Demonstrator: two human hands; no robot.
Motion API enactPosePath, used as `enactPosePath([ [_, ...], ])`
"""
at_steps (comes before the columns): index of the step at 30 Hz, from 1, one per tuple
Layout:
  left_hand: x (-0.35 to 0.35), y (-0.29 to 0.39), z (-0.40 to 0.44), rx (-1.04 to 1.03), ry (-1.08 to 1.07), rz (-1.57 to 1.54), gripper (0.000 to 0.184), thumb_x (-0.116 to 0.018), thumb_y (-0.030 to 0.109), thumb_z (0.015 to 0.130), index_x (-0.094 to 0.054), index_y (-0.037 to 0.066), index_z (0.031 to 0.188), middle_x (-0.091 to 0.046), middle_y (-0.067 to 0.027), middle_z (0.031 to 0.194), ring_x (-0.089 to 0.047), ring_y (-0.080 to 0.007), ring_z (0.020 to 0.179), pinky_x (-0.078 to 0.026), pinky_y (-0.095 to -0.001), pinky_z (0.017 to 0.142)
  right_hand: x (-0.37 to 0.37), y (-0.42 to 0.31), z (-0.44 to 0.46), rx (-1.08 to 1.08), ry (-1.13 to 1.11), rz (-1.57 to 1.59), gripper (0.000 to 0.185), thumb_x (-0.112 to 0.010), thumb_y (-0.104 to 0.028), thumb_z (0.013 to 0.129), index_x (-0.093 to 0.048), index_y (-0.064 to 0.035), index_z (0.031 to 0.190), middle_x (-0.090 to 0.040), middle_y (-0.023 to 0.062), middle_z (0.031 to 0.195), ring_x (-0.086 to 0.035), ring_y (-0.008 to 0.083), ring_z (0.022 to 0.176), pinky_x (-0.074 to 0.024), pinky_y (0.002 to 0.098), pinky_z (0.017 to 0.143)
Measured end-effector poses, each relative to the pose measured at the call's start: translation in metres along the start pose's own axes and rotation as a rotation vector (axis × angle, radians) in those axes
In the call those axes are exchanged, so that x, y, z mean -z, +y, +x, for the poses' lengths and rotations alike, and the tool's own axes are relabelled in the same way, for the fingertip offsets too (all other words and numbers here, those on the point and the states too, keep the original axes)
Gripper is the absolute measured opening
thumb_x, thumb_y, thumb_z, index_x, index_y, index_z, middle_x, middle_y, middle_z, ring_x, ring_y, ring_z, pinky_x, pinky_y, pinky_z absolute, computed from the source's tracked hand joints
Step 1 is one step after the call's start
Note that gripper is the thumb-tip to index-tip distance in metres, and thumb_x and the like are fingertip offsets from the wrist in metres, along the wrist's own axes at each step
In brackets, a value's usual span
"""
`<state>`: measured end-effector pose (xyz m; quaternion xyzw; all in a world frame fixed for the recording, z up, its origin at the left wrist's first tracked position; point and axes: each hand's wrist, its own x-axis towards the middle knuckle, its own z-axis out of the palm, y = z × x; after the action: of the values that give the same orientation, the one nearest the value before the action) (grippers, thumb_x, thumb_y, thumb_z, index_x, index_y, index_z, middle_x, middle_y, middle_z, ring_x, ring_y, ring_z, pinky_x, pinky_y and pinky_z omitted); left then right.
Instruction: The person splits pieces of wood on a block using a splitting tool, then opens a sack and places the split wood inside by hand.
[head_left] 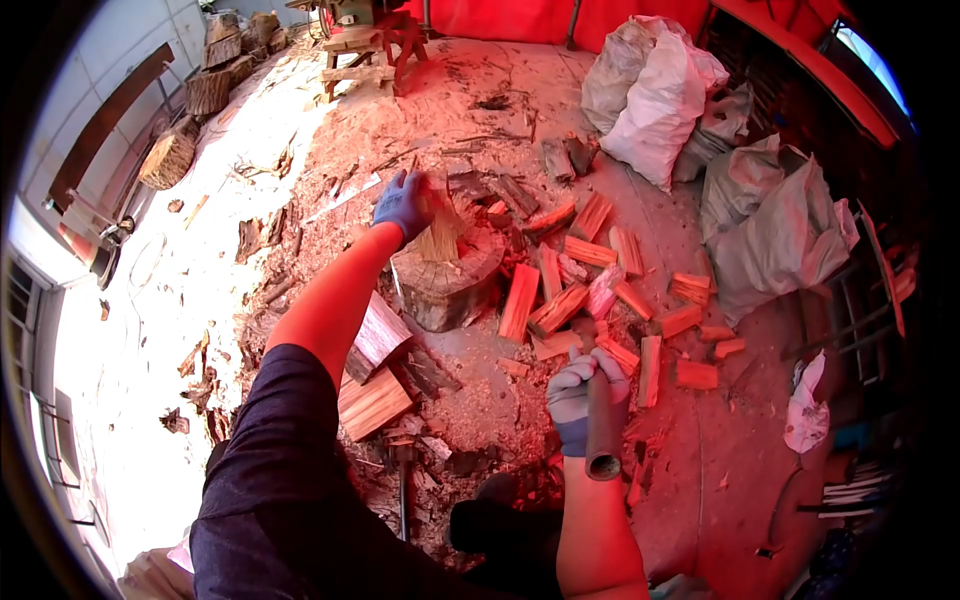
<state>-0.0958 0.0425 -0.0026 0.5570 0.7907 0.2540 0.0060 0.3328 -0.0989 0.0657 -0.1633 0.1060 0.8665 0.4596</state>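
Observation:
My left hand (pixel 403 207), in a blue work glove, is at the upper left side of an upright piece of firewood (pixel 438 243). The fingers seem to hold its edge, though they are partly hidden. That piece stands on a round chopping block (pixel 445 290), a cut log section. Lower right, my right hand (pixel 588 395), in a grey and blue glove, is wrapped round a pipe handle (pixel 602 430). Its hollow end points toward me; whatever head it has at the far end cannot be made out among the wood.
Split firewood (pixel 520 302) lies scattered right of the block. Two larger chunks (pixel 376 403) rest at its left front. Full white sacks (pixel 660 105) and a grey sack (pixel 770 230) stand at right. Log rounds (pixel 168 160) line the left wall; a wooden stand (pixel 357 65) is behind.

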Motion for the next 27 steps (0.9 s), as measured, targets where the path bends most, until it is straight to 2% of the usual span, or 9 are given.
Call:
enactPosePath([
  [5,0.040,0.050,-0.062,-0.016,0.074,-0.298,0.080,-0.080,0.031,0.080,-0.043,0.007,0.147,-0.046,-0.0194,0.147,-0.043,-0.0356,0.138,-0.040,-0.0415,0.112,0.008,0.009,0.004,-0.038,0.012,-0.062,0.009,-0.055,-0.015,0.097,-0.056,-0.0067,0.093,-0.059,-0.0038,0.075,-0.059,0.0092,0.067,-0.0491,0.0290,0.064],
  [7,0.074,0.089,-0.108,0.013,-0.428,-1.211,0.053,-0.069,0.030,0.095,-0.052,0.002,0.138,-0.060,-0.0115,0.131,-0.058,-0.0232,0.122,-0.045,-0.0356,0.105,0.002,0.021,0.005,0.005,0.115,-0.114,0.013,-0.054,-0.016,0.097,-0.056,-0.0103,0.086,-0.058,-0.0025,0.073,-0.056,0.0104,0.062,-0.0505,0.0291,0.060],
  [9,0.140,0.134,-0.172,0.029,-0.877,-1.489,0.054,-0.054,0.040,0.103,-0.052,-0.002,0.137,-0.062,-0.0099,0.128,-0.059,-0.0208,0.119,-0.045,-0.0339,0.103,0.006,0.033,0.008,0.012,0.152,-0.192,0.016,-0.055,-0.018,0.097,-0.056,-0.0108,0.083,-0.056,-0.0023,0.069,-0.055,0.0115,0.062,-0.0504,0.0293,0.058],
  [11,0.182,0.152,-0.221,-0.277,-1.047,-1.402,0.070,-0.044,0.055,0.102,-0.055,-0.005,0.135,-0.052,-0.0156,0.142,-0.048,-0.0249,0.133,-0.033,-0.0393,0.113,0.016,0.042,0.018,-0.167,0.107,-0.103,0.019,-0.058,-0.020,0.096,-0.054,-0.0103,0.080,-0.053,-0.0009,0.065,-0.055,0.0160,0.062,-0.0509,0.0290,0.059],
  [13,0.208,0.169,-0.248,-0.493,-1.035,-1.295,0.077,-0.041,0.061,0.100,-0.057,-0.007,0.133,-0.047,-0.0179,0.149,-0.042,-0.0269,0.139,-0.027,-0.0415,0.117,0.044,0.056,0.028,0.126,-0.120,-0.868,0.024,-0.054,-0.020,0.096,-0.049,-0.0115,0.075,-0.053,0.0003,0.065,-0.054,0.0164,0.061,-0.0499,0.0290,0.064],
  [16,0.219,0.179,-0.289,-0.615,-0.985,-0.860,0.050,-0.050,0.034,0.105,-0.050,0.003,0.144,-0.045,-0.0162,0.153,-0.042,-0.0295,0.140,-0.031,-0.0399,0.115,0.036,0.080,0.015,0.110,-0.054,-0.847,0.026,-0.049,-0.018,0.096,-0.045,-0.0128,0.071,-0.051,0.0001,0.065,-0.051,0.0156,0.060,-0.0483,0.0288,0.065],
  [18,0.201,0.168,-0.329,-0.528,-0.570,-0.617,0.054,-0.054,0.014,0.103,-0.036,0.010,0.154,-0.044,-0.0133,0.155,-0.046,-0.0280,0.137,-0.036,-0.0382,0.112,0.062,0.088,0.028,0.018,0.066,-0.425,0.027,-0.047,-0.017,0.098,-0.043,-0.0141,0.071,-0.046,-0.0015,0.064,-0.046,0.0148,0.055,-0.0461,0.0284,0.059],
  [22,0.215,0.126,-0.417,-0.565,-0.398,-0.831,0.074,-0.052,0.006,0.101,-0.008,0.012,0.160,-0.048,-0.0147,0.151,-0.052,-0.0346,0.132,-0.040,-0.0384,0.109,0.081,0.126,-0.006,-0.193,0.195,-0.390,0.025,-0.049,-0.020,0.099,-0.045,-0.0129,0.076,-0.045,-0.0025,0.064,-0.045,0.0138,0.052,-0.0432,0.0281,0.052],
  [27,0.211,0.082,-0.553,-0.052,-0.662,-0.420,0.090,-0.064,0.012,0.092,-0.004,0.007,0.158,-0.060,-0.0287,0.123,-0.060,-0.0413,0.115,-0.048,-0.0419,0.096,0.112,0.184,-0.053,-0.187,0.262,-0.612,0.013,-0.059,-0.019,0.100,-0.054,-0.0137,0.089,-0.055,-0.0012,0.072,-0.049,0.0107,0.054,-0.0467,0.0282,0.053],
])
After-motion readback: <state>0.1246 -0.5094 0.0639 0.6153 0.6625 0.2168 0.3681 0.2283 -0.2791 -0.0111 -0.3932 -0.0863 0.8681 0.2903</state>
